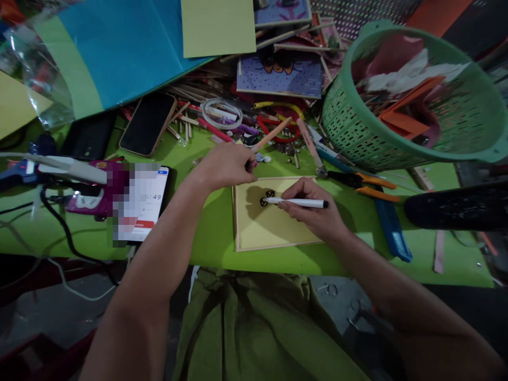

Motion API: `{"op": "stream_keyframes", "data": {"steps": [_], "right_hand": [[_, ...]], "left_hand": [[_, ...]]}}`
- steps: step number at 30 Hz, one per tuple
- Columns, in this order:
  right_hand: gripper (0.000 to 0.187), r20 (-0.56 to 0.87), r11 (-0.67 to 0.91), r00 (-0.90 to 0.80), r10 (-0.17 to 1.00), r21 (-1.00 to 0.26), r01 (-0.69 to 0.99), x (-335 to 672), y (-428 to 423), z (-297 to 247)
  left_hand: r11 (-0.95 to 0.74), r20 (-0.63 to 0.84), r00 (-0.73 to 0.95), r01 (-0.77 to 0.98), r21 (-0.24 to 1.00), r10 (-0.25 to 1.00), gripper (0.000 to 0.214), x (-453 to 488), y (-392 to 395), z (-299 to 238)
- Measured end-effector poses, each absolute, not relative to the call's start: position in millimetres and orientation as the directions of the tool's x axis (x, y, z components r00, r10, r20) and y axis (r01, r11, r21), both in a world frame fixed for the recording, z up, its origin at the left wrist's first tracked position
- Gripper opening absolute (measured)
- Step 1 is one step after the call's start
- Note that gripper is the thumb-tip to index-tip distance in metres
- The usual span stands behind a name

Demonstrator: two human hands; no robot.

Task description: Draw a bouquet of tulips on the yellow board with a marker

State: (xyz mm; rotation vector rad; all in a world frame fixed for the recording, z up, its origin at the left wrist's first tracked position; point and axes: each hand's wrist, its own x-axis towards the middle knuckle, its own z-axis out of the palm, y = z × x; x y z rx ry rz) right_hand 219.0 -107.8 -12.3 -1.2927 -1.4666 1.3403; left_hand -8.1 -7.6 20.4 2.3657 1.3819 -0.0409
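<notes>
Olive cloth [257,328] on the lap nearest, then right hand [313,211] pinched shut on a white marker [297,202], tip on the yellow board [273,227] flat on the green bench [214,238]; left hand [226,166] curled around a pink stick [273,133]; board looks light, stiff, grip edges.

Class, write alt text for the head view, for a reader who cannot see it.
A right hand holds a white marker to a small black drawing on a yellow card on a green table. The left hand grips a pink stick above the card; a green basket stands at right.
</notes>
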Motion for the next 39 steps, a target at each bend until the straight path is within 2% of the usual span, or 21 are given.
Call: {"op": "stream_keyframes", "data": {"steps": [10,14,21,31,39], "right_hand": [[0.043,-0.096,-0.060,-0.225,0.970,-0.985,0.163,219.3,-108.4,-10.6],[0.046,-0.098,-0.084,-0.124,0.987,-0.990,0.117,222.9,-108.3,-13.7],[0.045,0.030,0.026,0.040,0.999,-0.995,0.099,229.3,-104.7,-14.2],[0.045,-0.014,-0.014,-0.009,1.000,-0.999,0.050,235.0,-102.1,-12.1],[0.045,-0.082,-0.073,-0.060,0.995,-0.987,0.145,229.9,-100.5,-8.7]], "left_hand": [[-0.418,-0.237,0.498,0.851,0.318,0.834,0.022,-8.1,-8.6,21.7],[-0.418,-0.236,0.498,0.851,0.317,0.835,0.022,-8.3,-8.2,20.7],[-0.450,-0.231,0.512,0.850,0.275,0.827,0.023,-10.2,-8.1,21.8],[-0.403,-0.260,0.475,0.869,0.288,0.841,0.023,-15.5,-5.3,23.9],[-0.406,-0.282,0.476,0.872,0.273,0.833,0.024,-13.8,-6.6,27.5]]}}
